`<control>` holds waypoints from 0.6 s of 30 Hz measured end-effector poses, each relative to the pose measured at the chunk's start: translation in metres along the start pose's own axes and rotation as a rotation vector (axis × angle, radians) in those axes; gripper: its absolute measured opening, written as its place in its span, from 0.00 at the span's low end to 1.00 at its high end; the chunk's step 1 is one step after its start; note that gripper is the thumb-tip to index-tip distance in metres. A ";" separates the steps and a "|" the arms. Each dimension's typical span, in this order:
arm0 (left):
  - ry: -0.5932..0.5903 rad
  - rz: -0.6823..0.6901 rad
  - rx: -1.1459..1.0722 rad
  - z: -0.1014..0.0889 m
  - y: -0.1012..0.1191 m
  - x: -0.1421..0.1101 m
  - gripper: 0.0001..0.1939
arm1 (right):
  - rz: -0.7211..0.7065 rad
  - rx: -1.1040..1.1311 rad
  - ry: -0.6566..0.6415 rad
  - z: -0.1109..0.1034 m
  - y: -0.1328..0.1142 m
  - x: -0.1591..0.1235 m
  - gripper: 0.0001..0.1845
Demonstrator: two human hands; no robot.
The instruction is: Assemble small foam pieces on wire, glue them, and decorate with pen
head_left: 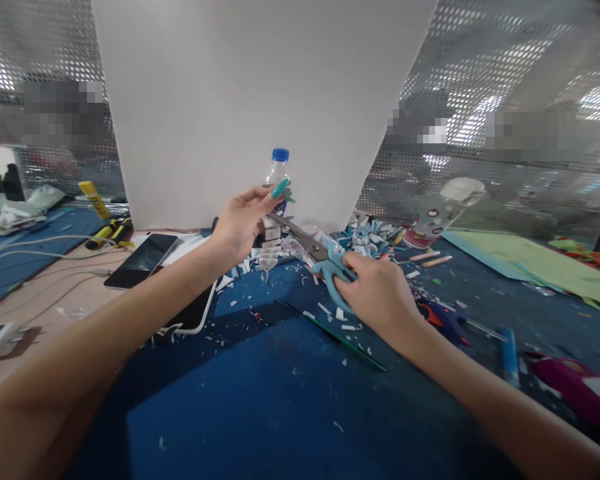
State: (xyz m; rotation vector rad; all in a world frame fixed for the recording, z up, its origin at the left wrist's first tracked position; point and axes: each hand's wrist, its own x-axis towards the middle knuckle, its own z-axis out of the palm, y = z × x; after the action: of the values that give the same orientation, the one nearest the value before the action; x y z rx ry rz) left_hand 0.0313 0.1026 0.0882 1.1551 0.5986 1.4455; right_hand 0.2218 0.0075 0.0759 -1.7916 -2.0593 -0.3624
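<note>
My right hand (383, 287) grips the light-blue handles of a pair of scissors (314, 247), fingers wrapped through the loops. The grey blades point up and left, their tips close to the fingers of my left hand (243, 223). That hand is raised, with thumb and fingers pinched together and a long teal nail showing. Whatever it pinches is too small or hidden to name. Right behind it stands a clear bottle (279, 170) with a blue cap, its lower part partly covered by the hand.
Paper scraps (373, 237) are heaped behind the scissors. On the blue table lie a dark green thin stick (347, 341), a tablet (200, 307) and a phone (143, 260). Glue guns (445, 323) and a cup (437, 210) are at right. A white board (260, 80) stands behind.
</note>
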 end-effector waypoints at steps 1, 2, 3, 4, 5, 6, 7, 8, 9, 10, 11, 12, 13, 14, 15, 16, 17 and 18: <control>0.001 -0.005 -0.003 0.000 0.000 0.000 0.04 | 0.000 0.001 -0.006 0.001 0.000 0.000 0.12; 0.000 -0.009 -0.006 0.000 0.001 0.000 0.04 | 0.002 0.001 -0.013 0.001 0.000 0.001 0.12; 0.001 -0.010 -0.011 0.000 0.001 0.000 0.05 | 0.005 0.000 -0.019 0.002 0.001 0.001 0.11; 0.004 -0.009 -0.017 0.000 0.001 0.000 0.05 | 0.008 0.000 -0.024 0.003 0.001 0.001 0.11; 0.007 -0.008 -0.024 0.000 0.001 0.001 0.05 | 0.012 -0.002 -0.027 0.003 0.001 0.001 0.11; 0.010 -0.005 -0.033 0.000 0.001 0.001 0.05 | 0.015 -0.003 -0.029 0.003 0.001 0.002 0.10; 0.012 -0.005 -0.041 0.000 0.001 0.002 0.05 | 0.018 -0.005 -0.030 0.003 0.001 0.002 0.10; 0.012 -0.006 -0.049 0.000 0.002 0.002 0.05 | 0.019 -0.006 -0.031 0.003 0.001 0.001 0.10; 0.009 -0.010 -0.053 0.000 0.003 0.002 0.05 | 0.021 -0.007 -0.032 0.003 0.001 0.001 0.10; 0.001 -0.015 -0.055 0.000 0.004 0.002 0.05 | 0.024 -0.008 -0.033 0.003 0.001 0.001 0.10; -0.012 -0.020 -0.055 0.001 0.005 0.001 0.07 | 0.028 -0.009 -0.034 0.002 0.001 0.001 0.11; -0.025 -0.023 -0.053 0.001 0.006 0.000 0.10 | 0.034 -0.010 -0.036 0.002 0.001 0.001 0.11; -0.039 -0.022 -0.051 0.001 0.007 0.000 0.13 | 0.042 -0.011 -0.036 0.002 0.001 0.001 0.12; -0.052 -0.017 -0.048 0.001 0.006 -0.001 0.16 | 0.051 -0.013 -0.034 0.001 0.001 0.000 0.13; -0.063 -0.011 -0.044 0.001 0.006 -0.001 0.18 | 0.060 -0.016 -0.030 0.001 0.001 0.000 0.14; -0.071 -0.005 -0.042 0.001 0.005 -0.001 0.19 | 0.069 -0.019 -0.027 0.001 0.000 0.000 0.15; -0.076 -0.001 -0.039 0.000 0.003 -0.001 0.18 | 0.076 -0.023 -0.026 0.000 0.000 0.000 0.16; -0.078 -0.001 -0.038 -0.001 0.002 0.000 0.17 | 0.083 -0.027 -0.026 -0.001 0.000 0.001 0.17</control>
State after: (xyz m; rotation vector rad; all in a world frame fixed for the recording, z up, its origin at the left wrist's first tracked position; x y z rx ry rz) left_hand 0.0294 0.1027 0.0897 1.1753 0.5152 1.3992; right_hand 0.2216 0.0076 0.0774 -1.9008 -1.9992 -0.3468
